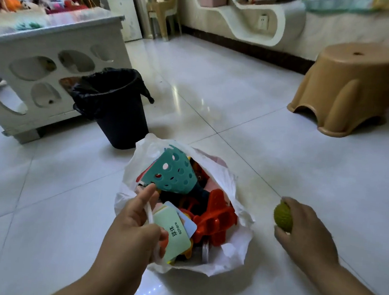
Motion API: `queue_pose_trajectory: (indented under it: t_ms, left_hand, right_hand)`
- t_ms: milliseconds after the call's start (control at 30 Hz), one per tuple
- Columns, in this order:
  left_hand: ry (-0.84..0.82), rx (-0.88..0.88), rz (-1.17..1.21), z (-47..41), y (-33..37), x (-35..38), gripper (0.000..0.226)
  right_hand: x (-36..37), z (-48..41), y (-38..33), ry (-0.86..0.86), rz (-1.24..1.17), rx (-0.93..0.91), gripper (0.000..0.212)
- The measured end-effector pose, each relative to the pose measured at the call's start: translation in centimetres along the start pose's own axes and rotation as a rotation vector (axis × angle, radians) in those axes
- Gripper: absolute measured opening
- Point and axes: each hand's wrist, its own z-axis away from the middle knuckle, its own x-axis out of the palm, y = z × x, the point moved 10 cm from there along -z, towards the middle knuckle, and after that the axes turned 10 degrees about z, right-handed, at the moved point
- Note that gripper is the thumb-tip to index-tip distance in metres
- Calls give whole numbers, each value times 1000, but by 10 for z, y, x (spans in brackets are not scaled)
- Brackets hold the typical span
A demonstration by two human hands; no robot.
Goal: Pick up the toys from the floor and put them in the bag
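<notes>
**Green ball in hand, bag held open to take it**

The white plastic bag [233, 255] sits on the tiled floor [283, 156], just in front of the person and near the black bin [114, 106]. It is already well filled: a teal perforated scoop [174, 172] stands up at the far side, a red plastic toy [215, 217] lies toward the right, and picture cards [175, 236] (the top one reads "sphere") lean at the near-left rim.

The left hand [130, 231] is pinched on the bag's near-left edge, thumb and fingers closed over the rim and its handle loop, apparently so the mouth stays wide and the thin plastic does not slump over the contents.

The right hand [304, 231] is well to the right of the bag, low over the floor, fingers curled around a bumpy green ball [283, 216]. The grasp comes from above and the side, leaving the ball's left face exposed.

The floor around the bag shows no other loose toys, so the job looks close to done. The likely next step is carrying the ball across and dropping it in the open middle, clear of the tall scoop. A tan stool [346, 90] stands farther off toward the right wall.
</notes>
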Motion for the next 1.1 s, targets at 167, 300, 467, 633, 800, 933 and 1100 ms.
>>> queue_pose_trajectory:
  t_ms: [167,300,467,633,800,933,1100]
  left_hand:
    - [-11,-3,14,11,-8,-2,79]
    - [-2,2,11,26,-4,-7,81]
    - [18,-9,-29,33,-3,-13,82]
    - [3,-9,1,27,2,-15,79]
    - [23,18,-21,12,10,-30,78]
    - [23,12,-33,4,16,-35,82]
    - [4,-23,-84,1,27,-32,80]
  right_hand:
    - [-115,63,-101,283,-266,-435,79]
    - [-76,80,-177,-124,-113,-461,71]
    - [0,49,-216,-376,-356,-114,78]
    - [3,31,-222,-285,-464,-108,70]
    - [-63,47,-206,166,-290,-337,46]
    - [-97,48,-162,396,-42,-146,77]
    - [-43,31,-117,-252,-344,269,33]
